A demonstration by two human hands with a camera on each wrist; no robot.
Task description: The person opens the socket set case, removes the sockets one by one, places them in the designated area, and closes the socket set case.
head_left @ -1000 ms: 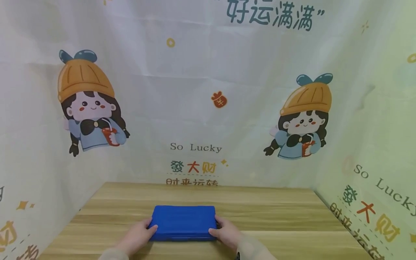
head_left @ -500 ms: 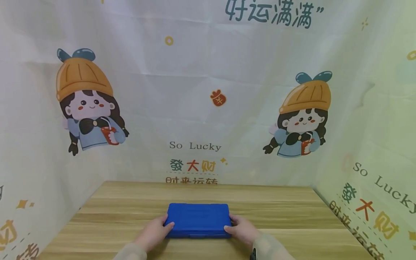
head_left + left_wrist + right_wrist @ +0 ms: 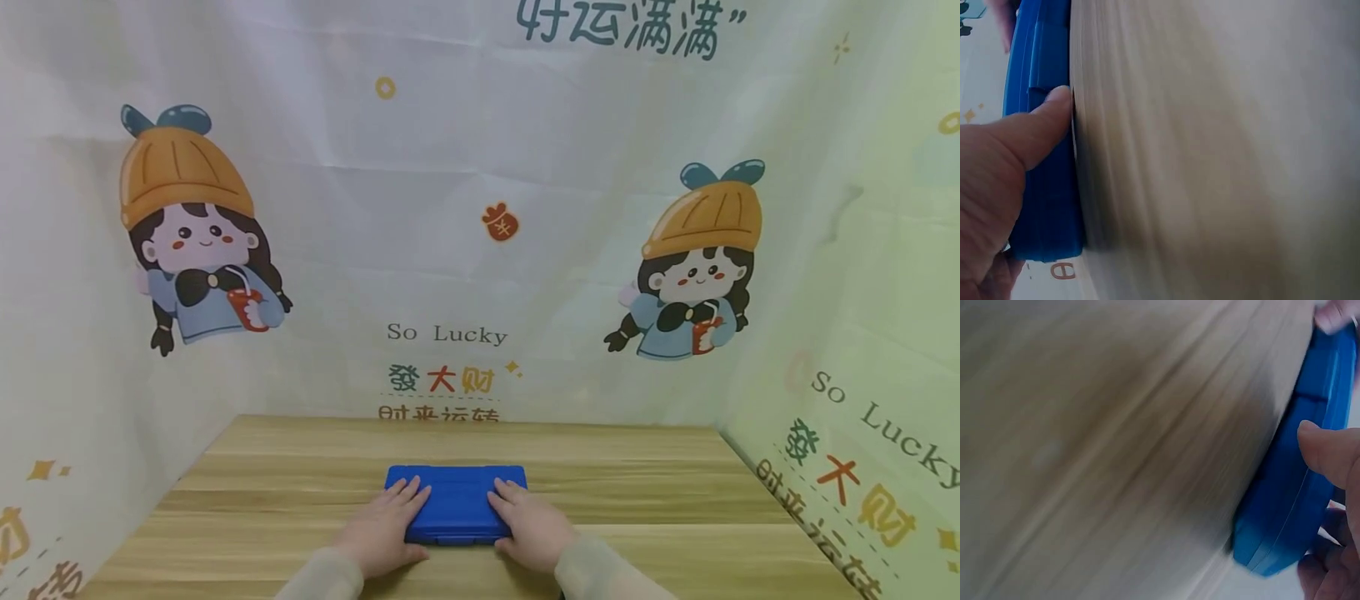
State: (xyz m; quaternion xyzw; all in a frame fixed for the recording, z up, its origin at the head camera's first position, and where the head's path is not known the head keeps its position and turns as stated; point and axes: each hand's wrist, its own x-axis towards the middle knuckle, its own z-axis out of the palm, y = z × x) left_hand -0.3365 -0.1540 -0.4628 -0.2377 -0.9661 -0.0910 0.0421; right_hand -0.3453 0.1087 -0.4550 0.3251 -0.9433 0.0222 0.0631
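A flat blue plastic case [image 3: 459,507] lies closed on the wooden table, its front edge towards me. My left hand [image 3: 381,529] rests on the lid's left part with fingers extended, and my right hand [image 3: 538,527] does likewise at the right. Both thumbs point inward along the front side. In the left wrist view, the left thumb [image 3: 1047,122] touches the front side of the case beside a raised tab. The right thumb [image 3: 1322,450] lies against that same side in the right wrist view. What the case contains is hidden.
The wooden table [image 3: 285,475] extends around the case on every side. Pale cloth [image 3: 330,217] printed with cartoon figures and lettering hangs behind it and along both sides. Light sleeves [image 3: 600,571] cover the forearms.
The case first shifted right while both hands held its ends. Now the hands have let go of the ends and moved inward, fingers spread over the lid.
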